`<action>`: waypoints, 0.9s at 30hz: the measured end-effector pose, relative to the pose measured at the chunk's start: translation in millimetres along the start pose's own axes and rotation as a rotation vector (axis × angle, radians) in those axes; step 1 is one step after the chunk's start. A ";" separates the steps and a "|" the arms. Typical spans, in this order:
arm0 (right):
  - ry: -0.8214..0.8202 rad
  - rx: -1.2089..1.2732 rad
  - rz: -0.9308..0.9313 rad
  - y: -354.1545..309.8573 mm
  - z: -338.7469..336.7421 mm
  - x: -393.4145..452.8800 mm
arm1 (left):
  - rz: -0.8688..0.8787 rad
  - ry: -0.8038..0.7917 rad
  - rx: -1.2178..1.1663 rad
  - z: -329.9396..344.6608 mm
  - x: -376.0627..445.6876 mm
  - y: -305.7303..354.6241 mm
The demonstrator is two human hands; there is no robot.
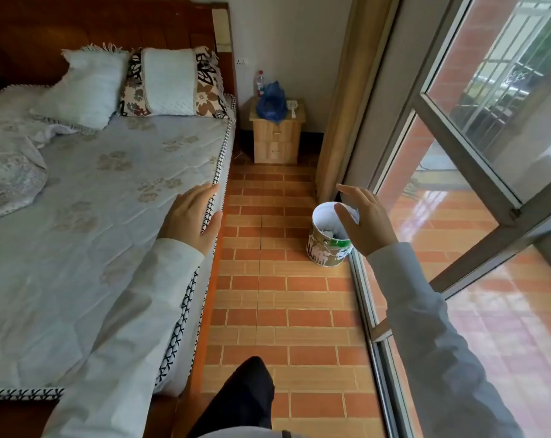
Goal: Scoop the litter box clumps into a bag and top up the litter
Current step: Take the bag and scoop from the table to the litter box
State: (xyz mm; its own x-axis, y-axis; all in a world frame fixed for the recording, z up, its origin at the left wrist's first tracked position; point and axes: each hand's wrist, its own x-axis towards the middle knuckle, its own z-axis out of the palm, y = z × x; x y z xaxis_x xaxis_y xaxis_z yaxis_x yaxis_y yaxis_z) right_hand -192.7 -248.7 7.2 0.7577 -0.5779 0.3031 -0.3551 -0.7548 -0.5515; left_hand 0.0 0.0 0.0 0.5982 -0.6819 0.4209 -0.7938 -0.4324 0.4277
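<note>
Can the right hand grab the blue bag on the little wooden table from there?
Probably not yet. The crumpled blue plastic bag sits on the small wooden bedside cabinet at the far wall, well beyond the open right hand. The tiled floor between looks clear for walking closer.

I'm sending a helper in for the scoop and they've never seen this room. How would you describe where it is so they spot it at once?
Go to the far end of the bed, where a small wooden nightstand stands against the wall. On top, from left to right, are a bottle, a blue bag and the scoop. The scoop is the small white slotted piece lying flat at the right edge.
</note>
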 end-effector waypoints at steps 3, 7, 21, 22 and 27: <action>-0.008 -0.007 0.018 14.2 11.3 24.3 | -0.004 0.002 -0.016 16.7 22.0 -10.1; -0.043 -0.027 0.041 34.1 34.5 69.3 | -0.025 -0.018 -0.015 44.4 64.9 -29.9; -0.074 -0.059 0.085 77.6 83.6 330.7 | -0.028 -0.015 -0.045 118.8 327.3 -111.2; -0.081 -0.058 0.095 82.1 86.0 344.2 | -0.024 -0.038 -0.044 125.6 341.8 -115.7; -0.101 -0.065 0.138 109.5 102.7 412.8 | -0.030 -0.088 -0.057 158.4 412.0 -139.5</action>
State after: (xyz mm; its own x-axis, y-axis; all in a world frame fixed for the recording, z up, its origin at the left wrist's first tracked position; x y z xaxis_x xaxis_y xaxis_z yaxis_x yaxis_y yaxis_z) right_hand 137.4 -538.0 -7.8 0.7493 -0.6458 0.1469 -0.4914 -0.6908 -0.5304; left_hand 339.8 -314.1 -13.0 0.6076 -0.7194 0.3367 -0.7668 -0.4207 0.4849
